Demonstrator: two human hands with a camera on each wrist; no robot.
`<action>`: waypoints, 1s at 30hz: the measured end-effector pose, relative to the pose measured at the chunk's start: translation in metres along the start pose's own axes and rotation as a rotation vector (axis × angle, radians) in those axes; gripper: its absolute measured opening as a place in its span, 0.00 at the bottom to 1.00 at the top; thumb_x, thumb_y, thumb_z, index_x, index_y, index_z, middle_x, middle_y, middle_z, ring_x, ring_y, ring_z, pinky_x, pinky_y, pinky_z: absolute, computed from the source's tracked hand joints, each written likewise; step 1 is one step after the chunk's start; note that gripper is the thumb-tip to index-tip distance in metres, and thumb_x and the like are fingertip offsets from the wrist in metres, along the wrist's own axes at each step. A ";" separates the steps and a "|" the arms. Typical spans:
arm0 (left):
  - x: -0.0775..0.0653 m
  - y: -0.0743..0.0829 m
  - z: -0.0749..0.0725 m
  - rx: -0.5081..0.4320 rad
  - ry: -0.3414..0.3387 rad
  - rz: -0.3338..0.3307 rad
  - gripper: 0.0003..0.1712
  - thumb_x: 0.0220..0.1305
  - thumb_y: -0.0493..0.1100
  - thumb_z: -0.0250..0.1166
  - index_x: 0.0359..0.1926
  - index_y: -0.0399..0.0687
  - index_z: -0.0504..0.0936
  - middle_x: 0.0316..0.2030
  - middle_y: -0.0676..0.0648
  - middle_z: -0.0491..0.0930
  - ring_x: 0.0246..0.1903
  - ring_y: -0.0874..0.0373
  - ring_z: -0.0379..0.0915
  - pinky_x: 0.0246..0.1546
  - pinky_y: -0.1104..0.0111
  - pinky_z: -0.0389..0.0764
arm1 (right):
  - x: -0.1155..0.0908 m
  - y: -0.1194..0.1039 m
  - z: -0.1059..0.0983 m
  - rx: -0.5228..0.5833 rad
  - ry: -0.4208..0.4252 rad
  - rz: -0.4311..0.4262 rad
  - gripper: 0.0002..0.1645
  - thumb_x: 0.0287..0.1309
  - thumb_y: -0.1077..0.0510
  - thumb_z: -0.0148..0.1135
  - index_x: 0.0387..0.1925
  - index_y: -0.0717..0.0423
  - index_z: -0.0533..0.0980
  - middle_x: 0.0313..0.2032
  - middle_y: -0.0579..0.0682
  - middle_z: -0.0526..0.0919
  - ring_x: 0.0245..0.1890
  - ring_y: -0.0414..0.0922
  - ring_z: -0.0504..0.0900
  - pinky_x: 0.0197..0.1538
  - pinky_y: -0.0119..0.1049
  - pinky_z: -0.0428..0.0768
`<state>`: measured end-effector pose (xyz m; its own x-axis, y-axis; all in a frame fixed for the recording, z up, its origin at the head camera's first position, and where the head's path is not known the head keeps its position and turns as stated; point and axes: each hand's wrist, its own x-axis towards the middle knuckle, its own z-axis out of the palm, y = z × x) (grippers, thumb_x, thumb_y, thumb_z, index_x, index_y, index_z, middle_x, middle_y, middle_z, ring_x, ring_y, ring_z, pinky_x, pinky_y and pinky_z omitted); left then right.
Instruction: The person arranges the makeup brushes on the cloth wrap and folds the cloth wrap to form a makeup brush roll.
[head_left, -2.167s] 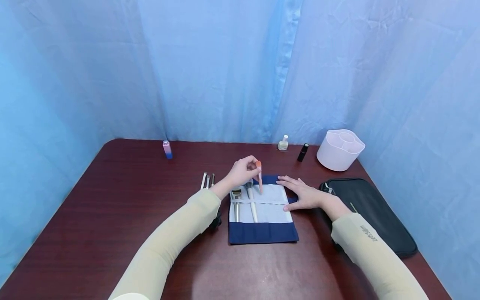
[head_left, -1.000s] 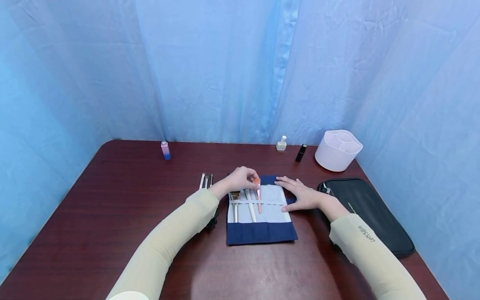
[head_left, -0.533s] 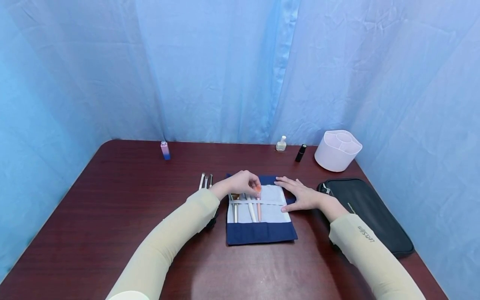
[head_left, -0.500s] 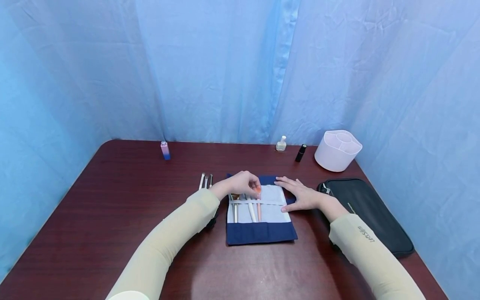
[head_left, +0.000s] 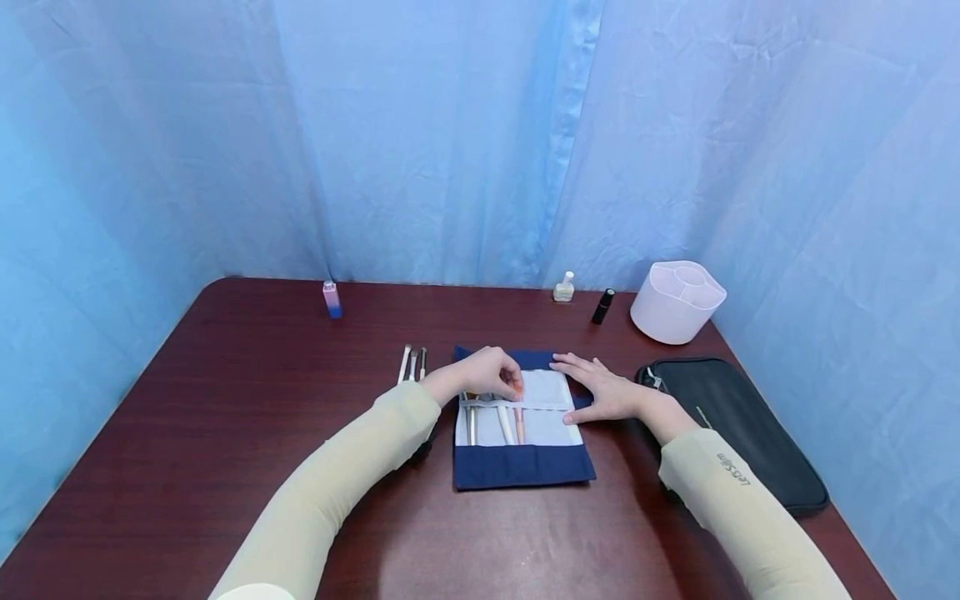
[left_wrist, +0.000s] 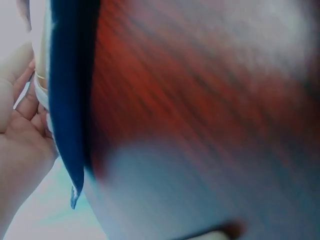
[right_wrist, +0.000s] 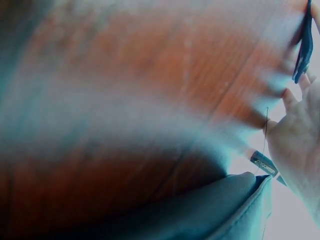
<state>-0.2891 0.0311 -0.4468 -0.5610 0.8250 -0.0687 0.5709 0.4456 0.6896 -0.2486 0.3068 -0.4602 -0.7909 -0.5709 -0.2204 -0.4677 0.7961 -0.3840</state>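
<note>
My left hand [head_left: 486,372] pinches a makeup brush [head_left: 520,427] near its orange head, which the fingers partly cover. The brush's pink handle passes under the strap of a navy brush roll [head_left: 522,467] with a pale lining, spread flat on the table. Beside it, a white-handled brush [head_left: 506,427] and a metallic-handled brush [head_left: 472,427] lie under the same strap, their heads mostly hidden by the hand. With fingers spread, my right hand [head_left: 603,393] rests at the roll's right edge. In the left wrist view the left hand [left_wrist: 25,120] appears behind the navy cloth [left_wrist: 67,100].
Several more brushes [head_left: 405,363] stand left of the roll, partly behind my left sleeve. A black zip case [head_left: 742,425] lies right. Toward the back are a pink-blue bottle [head_left: 332,300], a nail polish bottle [head_left: 564,288], a black tube [head_left: 602,307] and a white divided holder [head_left: 671,312].
My left hand has moved down toward me, sliding the pink-handled brush from above the roll to under its strap. My right hand has stayed at the roll's edge.
</note>
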 end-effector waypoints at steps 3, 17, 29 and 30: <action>-0.003 0.002 -0.003 0.009 0.036 -0.011 0.09 0.59 0.44 0.67 0.40 0.49 0.85 0.37 0.53 0.83 0.36 0.63 0.77 0.37 0.74 0.77 | 0.000 0.000 0.000 -0.001 0.001 0.002 0.60 0.45 0.25 0.60 0.73 0.45 0.49 0.74 0.46 0.45 0.73 0.51 0.41 0.69 0.62 0.39; -0.060 0.017 -0.047 0.078 0.253 -0.065 0.15 0.58 0.44 0.68 0.47 0.48 0.82 0.45 0.49 0.82 0.47 0.57 0.76 0.50 0.64 0.76 | 0.001 -0.002 -0.001 0.001 0.012 -0.001 0.61 0.44 0.25 0.60 0.73 0.45 0.50 0.74 0.48 0.46 0.73 0.53 0.43 0.68 0.63 0.39; -0.116 -0.009 -0.070 0.086 0.432 -0.156 0.17 0.56 0.43 0.70 0.46 0.42 0.81 0.36 0.46 0.83 0.36 0.58 0.78 0.37 0.66 0.78 | -0.002 0.000 0.000 0.010 0.014 0.006 0.60 0.45 0.26 0.61 0.73 0.46 0.50 0.74 0.49 0.46 0.73 0.54 0.43 0.68 0.64 0.39; -0.120 -0.014 -0.070 0.095 0.447 -0.166 0.17 0.56 0.42 0.70 0.45 0.41 0.81 0.34 0.46 0.82 0.35 0.58 0.77 0.35 0.66 0.78 | -0.002 0.000 0.000 0.011 0.013 0.005 0.60 0.45 0.26 0.61 0.73 0.46 0.50 0.74 0.49 0.46 0.73 0.54 0.43 0.68 0.64 0.39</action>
<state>-0.2720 -0.0984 -0.3979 -0.8396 0.5195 0.1588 0.4927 0.6052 0.6253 -0.2468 0.3083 -0.4598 -0.7986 -0.5638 -0.2104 -0.4590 0.7968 -0.3929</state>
